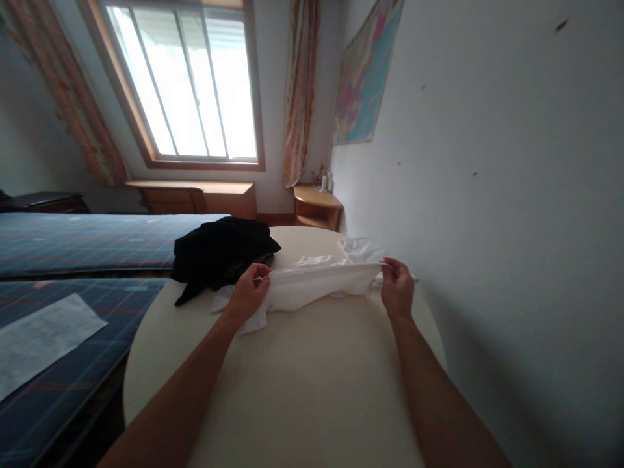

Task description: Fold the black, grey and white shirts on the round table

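A white cloth garment [319,286] is stretched between my two hands above the cream round table [312,390]. Its exact kind I cannot tell. My left hand [249,292] pinches the garment's edge at the left, with a loose white flap hanging below it. At the right end of the same edge, my right hand [397,286] is closed on the fabric. Part of the garment lies bunched on the tabletop behind the taut edge. Just beyond my left hand sits a heap of black cloth [221,250].
Beds with blue plaid covers [112,240] stand left of the table, one bearing a paper sheet [49,338]. A white wall [511,227] runs close along the right. Behind are a wooden desk [224,188], a corner shelf [316,198] and a window [195,84].
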`<state>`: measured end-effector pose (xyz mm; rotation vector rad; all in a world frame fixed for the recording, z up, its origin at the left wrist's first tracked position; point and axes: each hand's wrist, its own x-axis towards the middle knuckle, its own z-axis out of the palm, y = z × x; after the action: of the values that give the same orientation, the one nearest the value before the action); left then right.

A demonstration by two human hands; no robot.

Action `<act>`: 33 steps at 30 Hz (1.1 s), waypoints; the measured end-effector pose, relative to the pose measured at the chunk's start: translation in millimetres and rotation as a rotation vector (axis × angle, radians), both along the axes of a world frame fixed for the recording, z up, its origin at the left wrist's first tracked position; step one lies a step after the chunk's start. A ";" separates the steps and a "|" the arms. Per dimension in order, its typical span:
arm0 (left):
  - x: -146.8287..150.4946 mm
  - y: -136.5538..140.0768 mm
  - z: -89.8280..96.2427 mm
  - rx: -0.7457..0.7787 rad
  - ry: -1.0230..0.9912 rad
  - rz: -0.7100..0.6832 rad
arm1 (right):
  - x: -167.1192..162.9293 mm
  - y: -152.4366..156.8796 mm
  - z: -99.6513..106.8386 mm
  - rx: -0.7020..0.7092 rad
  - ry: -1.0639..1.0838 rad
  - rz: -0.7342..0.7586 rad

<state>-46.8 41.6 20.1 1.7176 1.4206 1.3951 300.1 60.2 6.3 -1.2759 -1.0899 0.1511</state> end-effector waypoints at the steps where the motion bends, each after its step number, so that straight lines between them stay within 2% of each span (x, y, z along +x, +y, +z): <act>1: 0.2 -0.9 1.0 -0.004 0.001 -0.003 | 0.7 0.5 -0.1 0.013 -0.004 -0.017; 3: 0.2 -3.1 3.0 -0.016 0.009 -0.026 | 0.7 0.6 0.5 0.049 -0.010 -0.022; 5: -0.1 -6.5 4.7 -0.041 0.016 -0.109 | -0.8 -0.8 2.5 0.083 -0.005 -0.013; 7: -0.7 -11.7 6.6 -0.112 0.024 -0.267 | -2.7 -4.4 5.8 0.109 0.036 0.030; 9: -1.4 -18.9 9.4 -0.246 0.046 -0.482 | -4.2 -10.4 10.2 0.119 0.101 0.122; 13: -0.9 -34.8 17.6 -0.634 0.129 -0.949 | -5.7 -25.2 19.4 0.031 0.186 0.500; 15: 2.2 -39.6 19.8 -0.790 0.151 -1.094 | -6.1 -30.7 22.6 -0.108 0.223 0.713; 16: 4.8 -40.6 19.6 -0.817 0.155 -1.120 | -6.3 -32.3 23.6 -0.179 0.246 0.797; 18: 12.3 -40.8 16.1 -0.739 0.195 -1.071 | -6.2 -33.4 24.1 -0.282 0.280 0.915; 21: 27.2 -40.5 5.4 -0.485 0.351 -0.877 | -4.9 -31.6 21.8 -0.319 0.278 1.000; 23: 37.5 -43.1 -2.0 -0.290 0.456 -0.819 | -4.0 -29.5 19.0 -0.335 0.256 1.019; 26: 49.9 -51.9 -9.3 -0.062 0.548 -0.886 | -4.7 -26.6 14.4 -0.377 0.216 1.023; 33: 64.2 -72.8 -9.7 0.029 0.748 -1.012 | -13.0 -22.7 8.1 -0.507 -0.060 0.982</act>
<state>17.5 -31.2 10.5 2.5543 0.5565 0.2192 287.1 37.5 14.4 -1.0641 -1.7249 1.1908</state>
